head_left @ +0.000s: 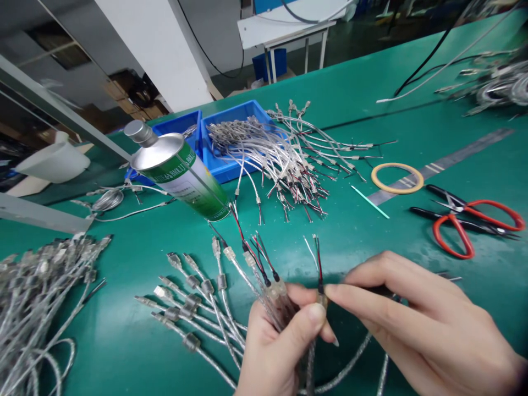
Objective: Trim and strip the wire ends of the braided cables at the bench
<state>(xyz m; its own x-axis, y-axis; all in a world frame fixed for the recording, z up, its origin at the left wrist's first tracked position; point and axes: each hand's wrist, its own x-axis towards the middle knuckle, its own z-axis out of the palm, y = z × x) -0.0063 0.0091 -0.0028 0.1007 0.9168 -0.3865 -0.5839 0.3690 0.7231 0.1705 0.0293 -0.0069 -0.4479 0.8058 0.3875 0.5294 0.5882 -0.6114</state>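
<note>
Both hands sit right under my view, low over the green desk [136,341]. Left hand [280,346] has its grip clamped on a bundle of braided silver cables [274,297], thumb pressed over the clear moulded ends. Right hand [421,324] has its grip pinched together on one single cable end [320,294], held just beside the bundle, thin red and black wires sticking up from it.

My read on handling: these cables are light and floppy along the braid, stiff only at the little moulded collars. That collar is where I'd take hold; the bare wire tips look fine and easily bent, and the braid looks slippery.

Working outward from the bundle: more loose cables [193,308] fan out to its left on the desk, with a thick heap [37,297] further left. Beyond the bundle stands a tilted metal can [177,173] with a green label, then blue bins [231,137] and a spread of wired cables [289,165]. Off to the right of the bundle lie a tape ring [397,177] and red-handled scissors [470,220].
</note>
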